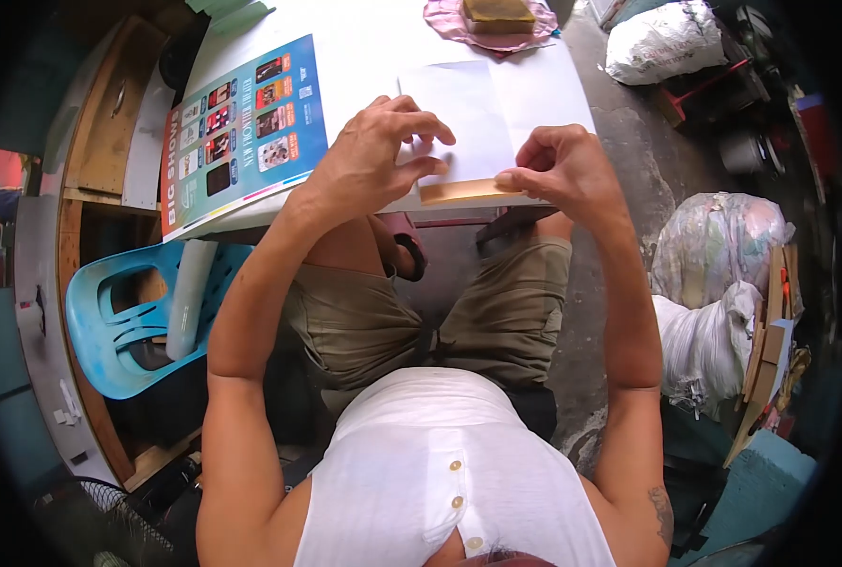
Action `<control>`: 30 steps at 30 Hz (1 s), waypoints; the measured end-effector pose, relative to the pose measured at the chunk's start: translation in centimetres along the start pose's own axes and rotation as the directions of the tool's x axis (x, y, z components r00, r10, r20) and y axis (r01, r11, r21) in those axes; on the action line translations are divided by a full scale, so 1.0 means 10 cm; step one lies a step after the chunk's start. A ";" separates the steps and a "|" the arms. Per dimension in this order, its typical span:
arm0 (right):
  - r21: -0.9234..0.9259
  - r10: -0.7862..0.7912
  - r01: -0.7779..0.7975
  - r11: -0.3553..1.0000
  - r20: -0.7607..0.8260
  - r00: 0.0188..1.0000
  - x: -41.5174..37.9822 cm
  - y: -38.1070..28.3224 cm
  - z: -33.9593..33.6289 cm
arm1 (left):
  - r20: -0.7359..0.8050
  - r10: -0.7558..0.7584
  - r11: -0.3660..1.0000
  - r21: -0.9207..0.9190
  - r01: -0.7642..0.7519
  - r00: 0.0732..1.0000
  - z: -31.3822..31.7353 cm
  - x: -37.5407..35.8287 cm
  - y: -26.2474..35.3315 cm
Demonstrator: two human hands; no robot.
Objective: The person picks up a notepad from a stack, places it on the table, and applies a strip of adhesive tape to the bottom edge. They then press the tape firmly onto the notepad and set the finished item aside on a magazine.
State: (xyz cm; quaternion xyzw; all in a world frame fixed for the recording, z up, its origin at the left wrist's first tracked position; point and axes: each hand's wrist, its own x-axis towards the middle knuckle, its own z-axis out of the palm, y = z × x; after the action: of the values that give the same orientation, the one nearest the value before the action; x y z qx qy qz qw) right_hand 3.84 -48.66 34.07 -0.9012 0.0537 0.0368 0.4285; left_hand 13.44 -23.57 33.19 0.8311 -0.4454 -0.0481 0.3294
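A white sheet of paper (454, 109) lies on the white table top (567, 90) in front of me, a crease running down it. Along its near edge shows a flat tan strip (468, 192). My left hand (378, 151) hovers at the sheet's left side, fingers curled but apart, with a gap between thumb and forefinger. At the strip's right end, my right hand (567, 175) pinches the paper edge, its thumb resting on the strip. The other fingers of that hand are bent and partly hidden.
A blue printed poster (251, 123) covers the table's left part. At the far edge, a brown block (498, 14) sits on pink cloth (444, 21). A light-blue plastic chair (95, 326) stands left. Stuffed plastic bags (719, 241) and a white sack (667, 42) lie right.
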 end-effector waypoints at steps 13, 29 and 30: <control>0.153 -0.021 0.015 0.988 0.037 0.999 -0.06 0.06 -0.01 | 0.019 -0.104 0.976 -0.190 0.106 0.994 0.03 -0.14 -0.12; 0.137 -0.005 -0.003 0.991 0.062 0.998 -0.05 0.03 -0.01 | -0.014 -0.093 0.974 -0.210 0.088 0.996 0.06 -0.15 -0.14; 0.156 0.004 -0.014 0.988 0.063 0.998 -0.06 0.05 0.00 | -0.012 -0.090 0.973 -0.214 0.085 0.996 0.06 -0.14 -0.14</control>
State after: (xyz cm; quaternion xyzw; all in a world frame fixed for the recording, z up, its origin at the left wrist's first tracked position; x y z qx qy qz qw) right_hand 3.18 -48.95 33.80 -0.8630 0.0470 0.0626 0.4991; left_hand 13.36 -22.21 31.57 0.8103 -0.3971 -0.1013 0.4190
